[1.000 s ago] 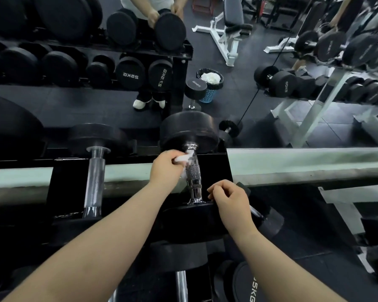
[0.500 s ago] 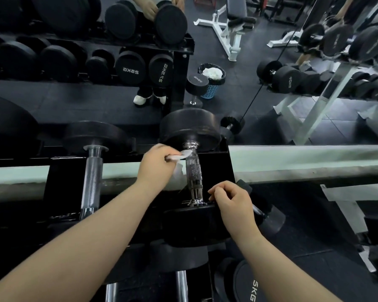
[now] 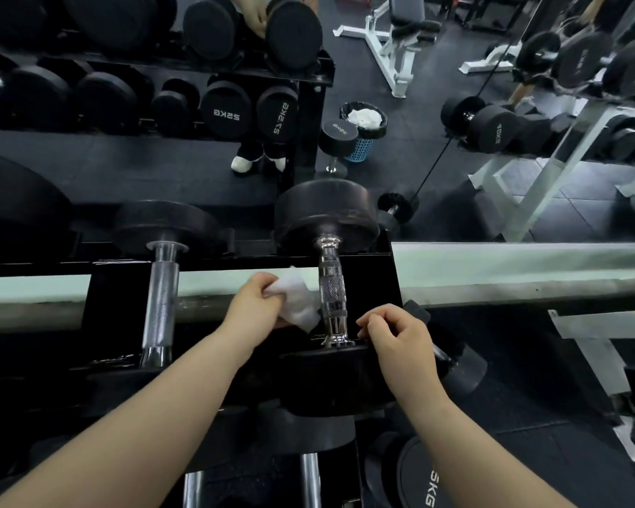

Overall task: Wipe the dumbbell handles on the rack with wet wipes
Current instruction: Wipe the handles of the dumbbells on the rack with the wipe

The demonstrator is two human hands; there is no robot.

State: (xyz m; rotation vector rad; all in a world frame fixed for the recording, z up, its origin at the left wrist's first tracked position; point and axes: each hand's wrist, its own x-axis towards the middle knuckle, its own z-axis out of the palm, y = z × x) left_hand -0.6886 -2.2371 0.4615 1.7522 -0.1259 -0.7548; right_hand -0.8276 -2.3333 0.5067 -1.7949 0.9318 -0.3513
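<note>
so the left hand (image 3: 252, 306) is pinching a crumpled white wet wipe (image 3: 297, 304), which is hanging just beside the left side of the shiny knurled chrome handle (image 3: 332, 295) of the black round-headed dumbbell lying on the black metal rack (image 3: 367, 280); can't tell if it's actually touching; right hand (image 3: 400, 337) is hovering by the near head, fingers curled in, nothing visible in it; guessing this handle is mid-wipe, with the duller grey steel handle (image 3: 161, 298) to the left and the plain steel bars on the lower tier (image 3: 310, 482) waiting; the big heads are crowding each handle's ends; a blue mesh bin (image 3: 363, 144) of white wipes is showing in the mirror
</note>
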